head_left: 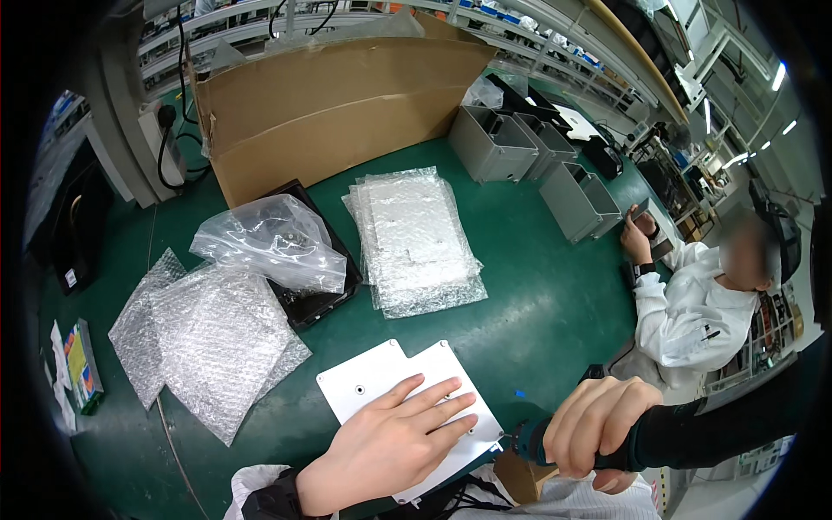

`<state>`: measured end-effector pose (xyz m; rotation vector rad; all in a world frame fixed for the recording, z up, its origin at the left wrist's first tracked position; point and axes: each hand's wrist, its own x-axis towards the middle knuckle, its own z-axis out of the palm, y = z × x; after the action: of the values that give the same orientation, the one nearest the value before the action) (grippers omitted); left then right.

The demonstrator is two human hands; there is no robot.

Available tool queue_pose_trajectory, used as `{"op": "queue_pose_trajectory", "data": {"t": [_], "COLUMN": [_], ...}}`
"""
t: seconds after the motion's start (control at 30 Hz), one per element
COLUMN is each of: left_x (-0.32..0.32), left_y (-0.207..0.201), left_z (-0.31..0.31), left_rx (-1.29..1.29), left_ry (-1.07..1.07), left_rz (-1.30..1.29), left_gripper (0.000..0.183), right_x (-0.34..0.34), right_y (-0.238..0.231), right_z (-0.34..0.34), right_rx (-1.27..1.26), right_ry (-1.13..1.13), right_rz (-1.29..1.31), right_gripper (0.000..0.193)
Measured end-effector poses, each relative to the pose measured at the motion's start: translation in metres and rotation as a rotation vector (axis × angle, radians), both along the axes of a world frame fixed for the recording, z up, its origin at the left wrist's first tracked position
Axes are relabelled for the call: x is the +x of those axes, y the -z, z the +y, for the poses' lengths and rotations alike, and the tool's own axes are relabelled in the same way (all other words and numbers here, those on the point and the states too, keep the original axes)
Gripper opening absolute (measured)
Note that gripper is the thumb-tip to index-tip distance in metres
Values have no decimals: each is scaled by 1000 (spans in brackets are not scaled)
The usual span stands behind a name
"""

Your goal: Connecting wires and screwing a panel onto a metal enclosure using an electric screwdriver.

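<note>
My left hand lies flat on a white notched plate, its fingers spread across the surface. Small round fittings sit at the plate's corners, and one shows with a dark centre near the left side. In my right hand is a black and teal power screwdriver, fingers wrapped round its body. The screwdriver's tip points left, at the plate's lower right corner; whether it touches a screw there is too small to tell. A small blue bit rests on the green table just beyond the tool.
Bubble-wrapped flat pieces are stacked beyond the plate. At left lie loose bubble wrap sheets and a clear plastic bag on a black tray. A large cardboard box and grey housings stand behind. A co-worker sits at right.
</note>
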<state>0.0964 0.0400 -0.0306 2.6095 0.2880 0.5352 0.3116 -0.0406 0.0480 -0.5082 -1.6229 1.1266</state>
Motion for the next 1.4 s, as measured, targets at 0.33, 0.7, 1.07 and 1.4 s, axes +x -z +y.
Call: {"op": "queue_pose_trajectory", "data": {"t": [0.33, 0.7, 1.07, 1.4], "left_x": [-3, -4, -4, -3], "left_y": [2, 4, 5, 4], "left_z": [0, 0, 0, 1], "left_rx": [9, -27, -21, -65], "left_ry": [0, 25, 20, 32], "left_rz": [13, 6, 53, 10], "left_gripper": [28, 31, 28, 31], "right_x": [-2, -20, -21, -26], "right_y": [0, -11, 19, 16], "right_z": [13, 66, 92, 97], "right_rx": [29, 116, 40, -9], "right_ry": [-230, 345, 239, 328], "right_rz": [64, 323, 202, 61], "right_gripper": [30, 35, 27, 27]}}
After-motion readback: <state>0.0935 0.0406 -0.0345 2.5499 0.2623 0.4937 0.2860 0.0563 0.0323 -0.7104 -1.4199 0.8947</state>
